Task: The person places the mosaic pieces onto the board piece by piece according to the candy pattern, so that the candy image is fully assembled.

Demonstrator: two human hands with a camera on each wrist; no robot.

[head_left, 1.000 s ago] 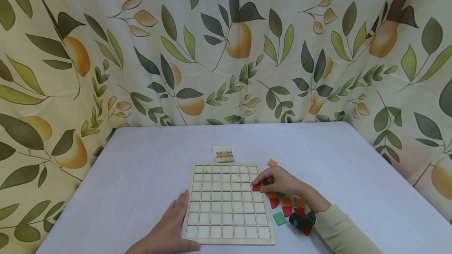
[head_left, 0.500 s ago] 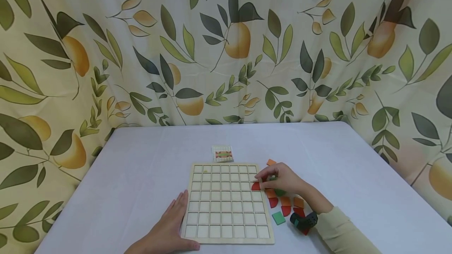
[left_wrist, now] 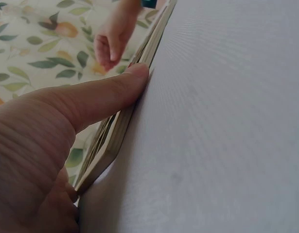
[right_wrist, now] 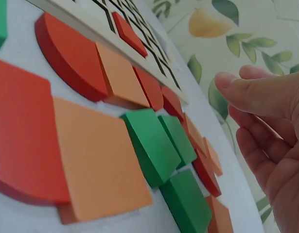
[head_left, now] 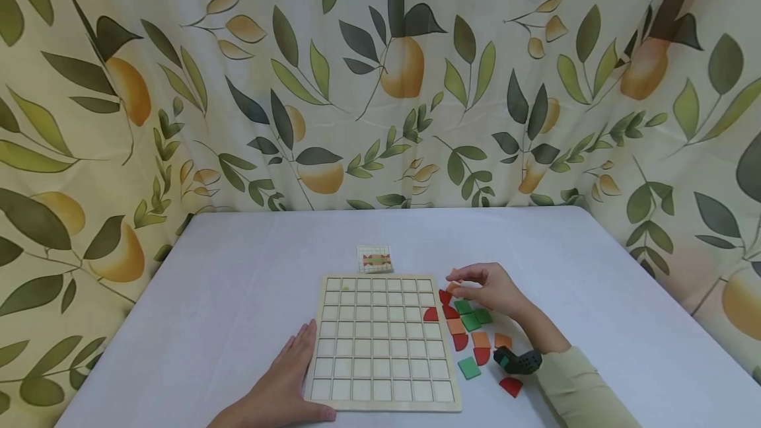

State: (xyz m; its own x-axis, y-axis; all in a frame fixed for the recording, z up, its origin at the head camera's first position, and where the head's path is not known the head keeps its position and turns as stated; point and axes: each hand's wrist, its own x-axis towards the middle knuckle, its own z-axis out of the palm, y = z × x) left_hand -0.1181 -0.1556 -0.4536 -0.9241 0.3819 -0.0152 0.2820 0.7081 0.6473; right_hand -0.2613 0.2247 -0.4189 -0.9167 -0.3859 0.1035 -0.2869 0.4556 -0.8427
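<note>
My left hand point(head_left: 279, 375) point(left_wrist: 37, 141) lies along the left side of the gridded board point(head_left: 383, 406), fingers straight, thumb touching its near edge. A red quarter-round piece point(head_left: 431, 314) point(right_wrist: 130, 34) sits in a far-right square, third row from the back. Right of the board, my right hand point(head_left: 493, 289) point(right_wrist: 275, 126) hovers over orange pieces point(head_left: 454, 286) near the back corner, partly covered by its fingers. In the right wrist view its thumb and fingers are apart with nothing between them.
A small pattern card point(head_left: 375, 259) lies behind the board. Several red, orange and green pieces lie right of it, among them a green square point(head_left: 469, 368) and a red piece point(head_left: 511, 386) near my right wrist, which wears a black device point(head_left: 518, 360). A leaf-patterned curtain hangs behind the table.
My right hand has let go of the red piece, leaving it on the board, and moved right and back to the orange pieces, uncovering red and green ones. My left hand has stayed still.
</note>
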